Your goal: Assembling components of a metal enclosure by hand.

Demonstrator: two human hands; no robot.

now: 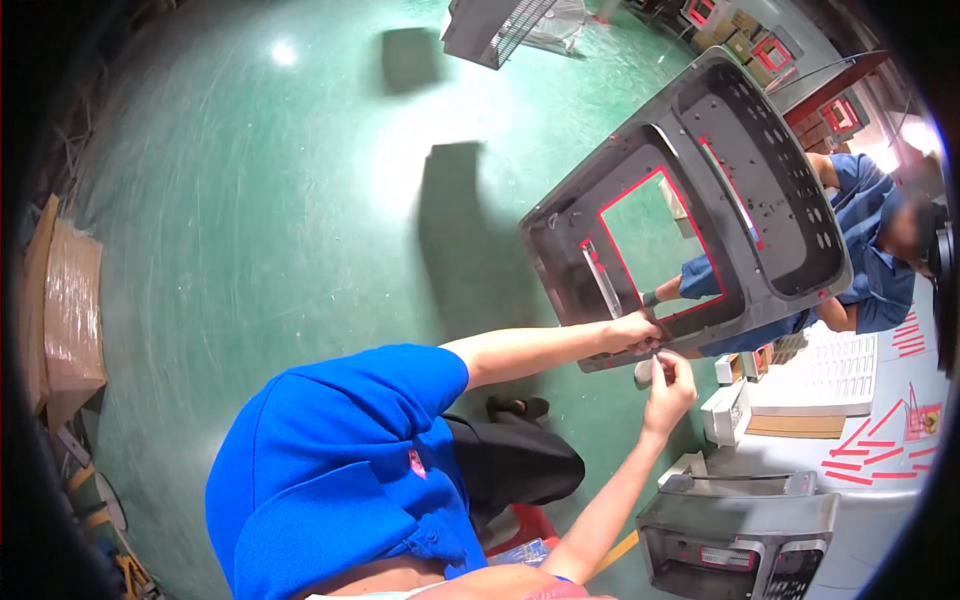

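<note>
A large dark grey moulded panel (735, 290) stands tilted at the right, with a red-edged rectangular window and a recessed end dotted with holes. My left hand (632, 333) is at its near lower edge, fingers closed and touching the panel by the window's corner. Just below that edge, my right hand (672, 390) has thumb and forefinger pinched together close to the left fingertips. Whatever lies between the fingers of either hand is too small to make out. Inside the panel, red strips also mark a narrow slot (730, 190) and the area around a metal bar (602, 280).
A co-worker in dark blue (865, 240) is behind the panel. Red strips (865, 455) lie on a pale surface at right, near a white slotted tray (825, 375). Another dark housing (735, 540) sits at lower right. Wrapped cardboard (73, 305) stands left on the green floor (260, 220).
</note>
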